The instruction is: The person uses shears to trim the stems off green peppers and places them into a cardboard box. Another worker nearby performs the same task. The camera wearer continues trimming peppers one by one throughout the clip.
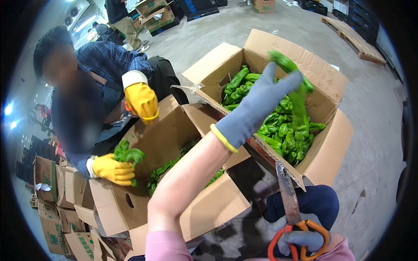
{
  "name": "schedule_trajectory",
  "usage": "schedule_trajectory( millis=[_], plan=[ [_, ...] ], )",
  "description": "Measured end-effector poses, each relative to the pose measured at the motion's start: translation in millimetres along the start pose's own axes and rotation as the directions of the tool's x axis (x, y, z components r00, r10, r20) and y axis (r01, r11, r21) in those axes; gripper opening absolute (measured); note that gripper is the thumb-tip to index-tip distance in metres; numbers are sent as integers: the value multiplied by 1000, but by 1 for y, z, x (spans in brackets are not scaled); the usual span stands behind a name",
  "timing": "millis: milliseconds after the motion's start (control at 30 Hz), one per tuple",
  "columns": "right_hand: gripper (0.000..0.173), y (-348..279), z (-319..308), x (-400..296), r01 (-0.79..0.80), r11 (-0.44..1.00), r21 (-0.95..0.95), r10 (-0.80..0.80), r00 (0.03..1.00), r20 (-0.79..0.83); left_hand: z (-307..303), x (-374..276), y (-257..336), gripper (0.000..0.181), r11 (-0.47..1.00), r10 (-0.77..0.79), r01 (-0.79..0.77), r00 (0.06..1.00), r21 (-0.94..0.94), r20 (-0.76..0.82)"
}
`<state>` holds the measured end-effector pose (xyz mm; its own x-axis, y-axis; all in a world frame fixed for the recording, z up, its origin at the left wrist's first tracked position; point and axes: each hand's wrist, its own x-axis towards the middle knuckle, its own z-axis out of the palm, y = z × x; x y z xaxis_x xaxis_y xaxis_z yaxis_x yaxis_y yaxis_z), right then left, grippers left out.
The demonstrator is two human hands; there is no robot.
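Observation:
My left hand (272, 89), in a grey glove with a yellow cuff, reaches over an open cardboard box (321, 153) of green peppers (284, 130). Blurred long green peppers (298, 109) are at its fingertips; whether the fingers grip them or have released them is unclear. My right hand (307, 239), also grey-gloved, holds scissors (289, 195) by their orange-red handles beside my dark-clad knee (313, 204). Their rust-stained blades point up toward the box's near edge. Left of that box, a second open carton (214, 204) holds more green peppers (163, 169), partly hidden beneath my left forearm.
Across the second carton sits a co-worker in yellow gloves; one gloved hand (114, 169) grips green peppers (127, 153), the other (141, 101) is raised. Stacked cardboard boxes (52, 225) stand at left. A wooden pallet (356, 40) lies on the concrete floor (365, 137) at far right.

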<state>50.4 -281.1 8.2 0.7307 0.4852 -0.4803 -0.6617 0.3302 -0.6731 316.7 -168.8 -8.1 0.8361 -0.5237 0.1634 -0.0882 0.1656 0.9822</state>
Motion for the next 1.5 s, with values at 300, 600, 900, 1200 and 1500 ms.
schedule_trajectory(
  millis=[300,600,900,1200,1500],
  plan=[
    [36,5,6,3,-21,992,127,60,947,-316,-134,-137,-5,28,952,-305,300,920,-60,-246],
    [40,11,26,37,-94,995,14,89,876,-474,-308,-318,-166,34,585,-509,776,576,234,-640],
    [40,19,43,69,-210,970,-126,107,826,-553,-349,-357,-244,55,145,-517,848,504,509,-692],
    [27,27,39,69,-90,990,-106,55,954,-293,-332,-334,-229,65,-23,-525,763,541,646,-657],
    [33,20,52,33,100,885,-454,-115,993,-6,-257,-298,-95,45,901,-336,432,635,-40,-695]
  ],
)
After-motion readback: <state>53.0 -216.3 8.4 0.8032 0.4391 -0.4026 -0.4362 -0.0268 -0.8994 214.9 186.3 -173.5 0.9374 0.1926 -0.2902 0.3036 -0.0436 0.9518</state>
